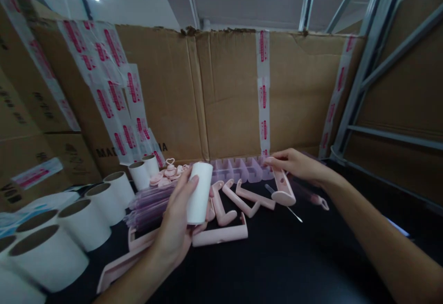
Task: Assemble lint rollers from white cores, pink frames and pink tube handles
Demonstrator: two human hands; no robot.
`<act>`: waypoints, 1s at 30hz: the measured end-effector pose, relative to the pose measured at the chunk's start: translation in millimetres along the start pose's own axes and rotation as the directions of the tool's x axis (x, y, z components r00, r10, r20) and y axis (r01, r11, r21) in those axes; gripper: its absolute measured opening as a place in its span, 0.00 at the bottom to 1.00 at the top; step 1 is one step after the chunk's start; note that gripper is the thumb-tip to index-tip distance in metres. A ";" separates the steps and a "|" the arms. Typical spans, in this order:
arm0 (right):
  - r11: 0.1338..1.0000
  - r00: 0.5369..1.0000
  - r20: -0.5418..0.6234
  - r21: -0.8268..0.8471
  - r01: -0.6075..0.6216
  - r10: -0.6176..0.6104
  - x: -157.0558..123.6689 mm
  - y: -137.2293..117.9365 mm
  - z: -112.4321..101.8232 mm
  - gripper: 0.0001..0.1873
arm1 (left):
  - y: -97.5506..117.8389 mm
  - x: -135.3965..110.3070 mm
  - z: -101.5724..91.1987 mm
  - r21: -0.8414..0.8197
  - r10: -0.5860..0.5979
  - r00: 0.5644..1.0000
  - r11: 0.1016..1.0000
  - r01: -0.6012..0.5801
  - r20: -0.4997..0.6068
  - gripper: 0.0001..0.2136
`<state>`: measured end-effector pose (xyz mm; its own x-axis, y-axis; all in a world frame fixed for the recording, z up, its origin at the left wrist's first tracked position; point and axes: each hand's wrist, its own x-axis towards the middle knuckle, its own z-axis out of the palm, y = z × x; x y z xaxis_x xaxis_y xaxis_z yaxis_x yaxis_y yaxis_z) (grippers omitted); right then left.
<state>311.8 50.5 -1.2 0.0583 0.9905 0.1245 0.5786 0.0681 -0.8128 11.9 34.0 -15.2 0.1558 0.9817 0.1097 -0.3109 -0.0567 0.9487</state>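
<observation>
Left hand (176, 223) wrapped around a white cylindrical paper roll (200, 192), held upright above the black desk (277, 258). Right hand (297, 164) pinching the top of a pink plastic roller handle (284, 188), its rounded end touching the desk. More pink handles (238, 200) lie between the hands; white rolls (83, 223) stand at left, against a cardboard wall (228, 96)

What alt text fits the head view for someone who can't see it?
The left hand grips a white roll upright while the right hand holds a pink handle over a black table. More handles and rolls lie before a cardboard wall.
</observation>
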 end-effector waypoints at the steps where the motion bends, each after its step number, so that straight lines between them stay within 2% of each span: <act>1: 0.997 0.998 0.001 -0.053 -0.063 0.063 5.4 12.1 -6.9 0.16 | 0.1 0.0 0.2 0.008 0.006 1.000 1.000 -0.006 0.011 0.25; 4: 0.951 0.967 -0.018 -0.174 -0.255 0.256 19.5 45.6 -12.4 0.12 | -0.5 -0.9 0.9 0.033 0.013 0.999 0.999 -0.014 0.030 0.25; 8: 0.885 0.915 -0.030 -0.243 -0.398 0.403 31.0 70.8 -4.3 0.16 | -1.4 -2.7 0.6 0.058 0.025 0.999 0.998 -0.028 0.048 0.24; 12: 0.859 0.901 0.000 -0.302 -0.413 0.433 33.5 75.0 -1.7 0.17 | -0.6 -4.7 0.9 0.066 0.025 0.999 0.997 -0.027 0.038 0.21; 17: 0.858 0.923 0.072 -0.402 -0.320 0.378 30.3 70.6 3.2 0.15 | 1.3 -8.7 3.0 0.038 0.014 0.997 0.999 -0.016 0.071 0.21; 21: 0.853 0.958 0.060 -0.473 -0.221 0.282 24.9 64.3 6.5 0.13 | 1.0 -9.5 0.6 0.119 0.033 0.989 0.992 -0.050 0.142 0.23; 23: 0.866 0.984 0.018 -0.479 -0.147 0.177 19.7 54.2 5.5 0.12 | 0.4 -8.3 -1.9 0.214 0.074 0.979 0.970 -0.114 0.189 0.24; 25: 0.890 0.999 -0.032 -0.454 -0.033 0.021 11.2 36.6 5.7 0.11 | -0.2 -6.7 -4.2 0.318 0.124 0.964 0.928 -0.197 0.234 0.23; 27: 0.906 0.985 -0.062 -0.404 0.124 -0.162 -0.4 13.2 10.6 0.14 | -0.9 -5.0 -6.0 0.393 0.167 0.950 0.881 -0.264 0.265 0.23; 30: 0.877 0.916 -0.024 -0.299 0.376 -0.401 -21.0 -21.0 28.3 0.19 | -1.5 -2.9 -7.3 0.452 0.201 0.929 0.828 -0.331 0.312 0.21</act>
<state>275.4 31.6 -2.9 -0.1594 0.8769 0.4536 0.7726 0.3968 -0.4957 5.1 32.6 -19.1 0.3752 0.8433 0.3847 0.1145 -0.4540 0.8836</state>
